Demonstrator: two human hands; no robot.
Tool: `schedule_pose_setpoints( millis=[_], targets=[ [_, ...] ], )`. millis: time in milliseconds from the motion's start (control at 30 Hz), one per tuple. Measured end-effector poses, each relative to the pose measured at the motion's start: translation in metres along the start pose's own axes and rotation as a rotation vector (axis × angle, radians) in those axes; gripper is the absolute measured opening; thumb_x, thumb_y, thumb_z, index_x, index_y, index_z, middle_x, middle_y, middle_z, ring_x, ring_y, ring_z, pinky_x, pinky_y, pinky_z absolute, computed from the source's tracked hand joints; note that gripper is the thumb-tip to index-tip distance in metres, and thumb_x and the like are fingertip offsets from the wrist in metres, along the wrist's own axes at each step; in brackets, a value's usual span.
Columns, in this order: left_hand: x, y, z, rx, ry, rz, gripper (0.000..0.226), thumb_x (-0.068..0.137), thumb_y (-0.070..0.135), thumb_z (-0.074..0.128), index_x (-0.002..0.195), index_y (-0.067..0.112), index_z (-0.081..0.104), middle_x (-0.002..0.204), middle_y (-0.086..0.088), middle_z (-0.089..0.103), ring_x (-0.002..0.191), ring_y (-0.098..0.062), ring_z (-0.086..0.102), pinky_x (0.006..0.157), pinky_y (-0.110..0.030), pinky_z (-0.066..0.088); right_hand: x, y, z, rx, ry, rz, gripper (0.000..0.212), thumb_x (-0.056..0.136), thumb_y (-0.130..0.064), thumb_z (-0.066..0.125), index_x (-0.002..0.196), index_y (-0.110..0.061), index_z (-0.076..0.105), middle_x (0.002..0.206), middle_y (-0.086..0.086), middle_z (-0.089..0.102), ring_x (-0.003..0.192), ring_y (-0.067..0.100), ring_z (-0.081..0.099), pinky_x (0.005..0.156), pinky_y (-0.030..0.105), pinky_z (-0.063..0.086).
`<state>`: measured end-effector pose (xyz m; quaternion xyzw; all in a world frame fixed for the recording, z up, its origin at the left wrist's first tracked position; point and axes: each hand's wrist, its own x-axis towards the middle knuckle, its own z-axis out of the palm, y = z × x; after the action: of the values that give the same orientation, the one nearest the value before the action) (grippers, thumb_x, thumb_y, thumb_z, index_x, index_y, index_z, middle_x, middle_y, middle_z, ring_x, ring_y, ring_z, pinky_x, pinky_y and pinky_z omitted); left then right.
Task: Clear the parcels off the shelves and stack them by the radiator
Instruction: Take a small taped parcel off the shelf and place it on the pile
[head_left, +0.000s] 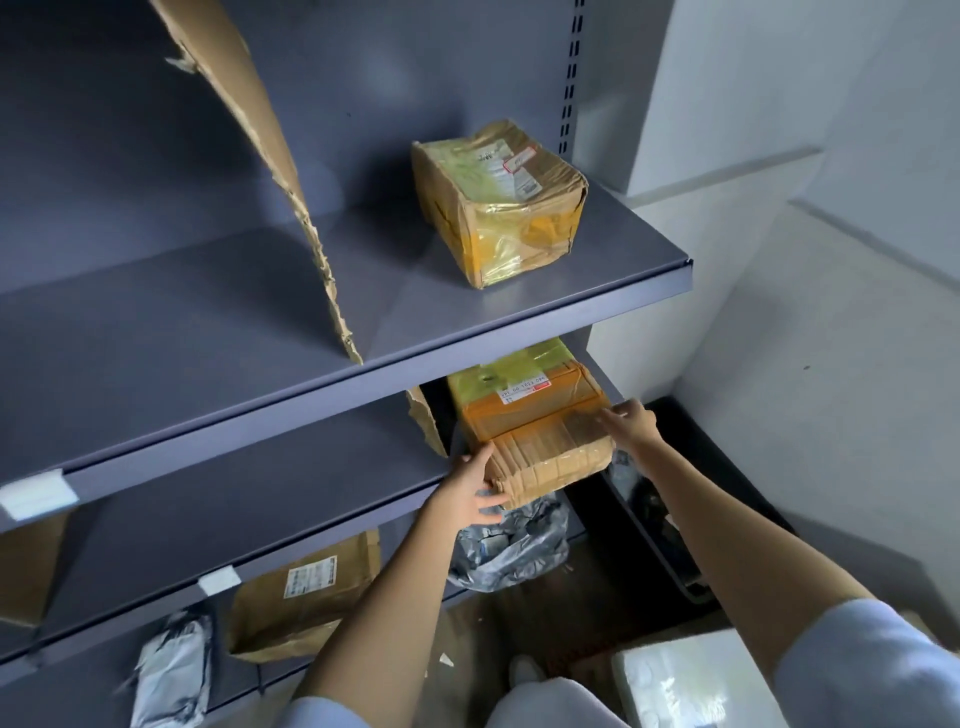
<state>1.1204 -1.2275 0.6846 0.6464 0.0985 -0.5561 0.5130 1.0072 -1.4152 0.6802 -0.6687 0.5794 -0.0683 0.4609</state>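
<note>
A brown cardboard parcel (540, 426) wrapped in tape sticks out over the right end of the middle shelf (260, 499). My left hand (475, 488) holds its near left corner, thumb on top and fingers underneath. My right hand (631, 421) touches its right edge with the fingers laid on the top. A second taped cardboard parcel (498, 202) lies on the upper shelf (519, 322) near its right end. On the lowest shelf stand a flat brown parcel (306, 592), a grey plastic mailer (171, 670) and a crumpled grey bag parcel (514, 545).
A torn strip of cardboard (291, 197) leans upright across the upper shelf and reaches past the middle one. A dark tray (660, 525) lies on the floor right of the shelving. A pale wrapped parcel (691, 680) sits at the bottom right. White wall rises on the right.
</note>
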Motion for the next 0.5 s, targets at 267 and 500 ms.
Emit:
schedule_pose_setpoints(
  millis=[267, 500],
  targets=[
    [-0.033, -0.069, -0.042, -0.020, -0.148, -0.072, 0.058, 0.091, 0.038, 0.055, 0.142, 0.028, 0.029, 0.155, -0.006, 0.018, 0.134, -0.044, 0.030, 0.098, -0.065, 0.033, -0.112, 0.063, 0.005, 0.258, -0.003, 0.051, 0.048, 0.083, -0.009, 0.064, 0.126, -0.006, 0.042, 0.125, 0.017, 0.050, 0.103, 0.031, 0.058, 0.086, 0.046, 0.055],
    [-0.064, -0.160, -0.025, 0.208, -0.248, -0.165, 0.053, 0.087, 0.033, 0.063, 0.132, 0.026, 0.038, 0.154, -0.006, 0.024, 0.132, -0.043, 0.035, 0.094, -0.061, 0.039, -0.208, 0.162, -0.023, 0.338, 0.078, 0.166, 0.028, 0.082, 0.004, 0.059, 0.105, -0.005, 0.046, 0.108, 0.016, 0.051, 0.097, 0.030, 0.057, 0.091, 0.045, 0.053]
  ],
)
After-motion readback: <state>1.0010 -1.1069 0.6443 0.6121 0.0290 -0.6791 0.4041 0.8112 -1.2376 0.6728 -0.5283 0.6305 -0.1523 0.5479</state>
